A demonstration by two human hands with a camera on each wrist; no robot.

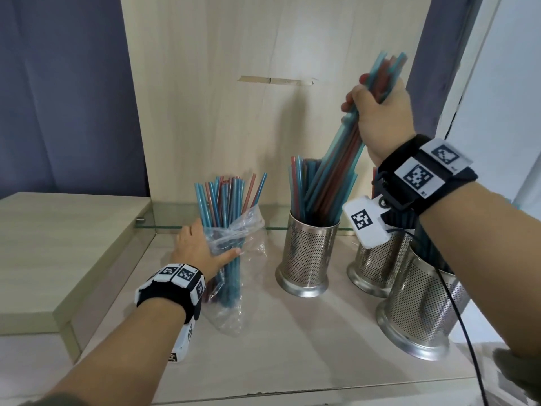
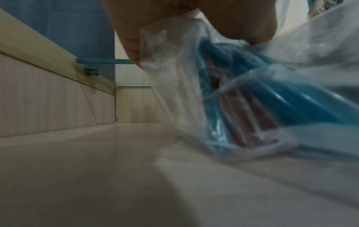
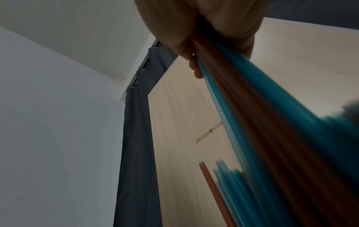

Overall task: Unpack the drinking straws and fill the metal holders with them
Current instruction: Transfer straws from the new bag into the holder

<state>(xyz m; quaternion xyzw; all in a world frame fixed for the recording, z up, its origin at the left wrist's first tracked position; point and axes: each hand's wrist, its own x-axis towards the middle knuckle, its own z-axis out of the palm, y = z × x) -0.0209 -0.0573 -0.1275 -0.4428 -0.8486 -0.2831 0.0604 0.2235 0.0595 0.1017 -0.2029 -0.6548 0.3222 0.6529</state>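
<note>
My right hand (image 1: 377, 109) grips a bundle of blue and red straws (image 1: 345, 159), tilted, with its lower ends inside the left metal holder (image 1: 307, 256), which holds more straws. The right wrist view shows the gripped straws (image 3: 258, 122) running down from my right hand (image 3: 205, 30). My left hand (image 1: 202, 250) grips a clear plastic bag (image 1: 234, 288) of blue and red straws (image 1: 228, 200) standing upright on the shelf. From the left wrist, the bag (image 2: 252, 99) fills the right side below my left hand (image 2: 174, 26). Two more perforated holders (image 1: 380, 265) (image 1: 421, 306) stand at the right, partly hidden by my right wrist.
A raised wooden ledge (image 1: 58, 244) borders the shelf on the left. A glass strip (image 1: 278, 218) runs along the back, below the wooden back panel (image 1: 263, 112). A black cable (image 1: 459, 317) hangs from my right wrist over the nearest holder.
</note>
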